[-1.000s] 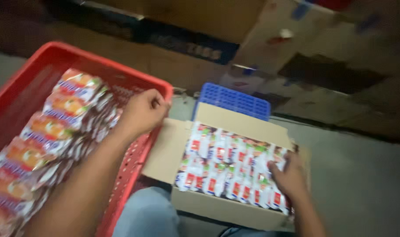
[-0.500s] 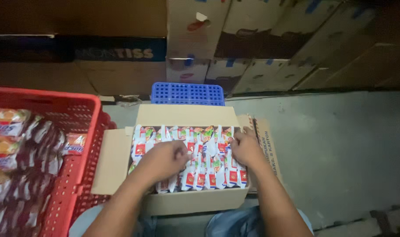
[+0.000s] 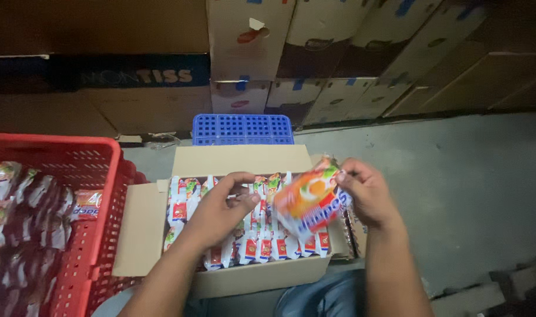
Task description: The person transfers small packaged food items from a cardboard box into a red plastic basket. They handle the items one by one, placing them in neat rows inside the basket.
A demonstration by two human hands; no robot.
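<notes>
An open cardboard box [image 3: 140, 226] sits in front of me, packed with upright snack packets [image 3: 253, 243] in white and red wrappers. My right hand [image 3: 365, 194] grips an orange packet [image 3: 308, 202] by its top edge and holds it tilted above the box's right half. My left hand [image 3: 221, 208] rests on the packets in the box's left half, fingers curled over their tops, its thumb close to the orange packet.
A red plastic crate [image 3: 94, 176] with several packets stands at the left, touching the box flap. A blue plastic crate [image 3: 241, 129] lies behind the box. Stacked cardboard cartons [image 3: 250, 53] line the back. Bare grey concrete floor [image 3: 456, 182] stretches to the right.
My right hand has lifted an orange packet out above the box; before, both hands lay flat on the packets. A second ago my left hand was at the red crate's rim.
</notes>
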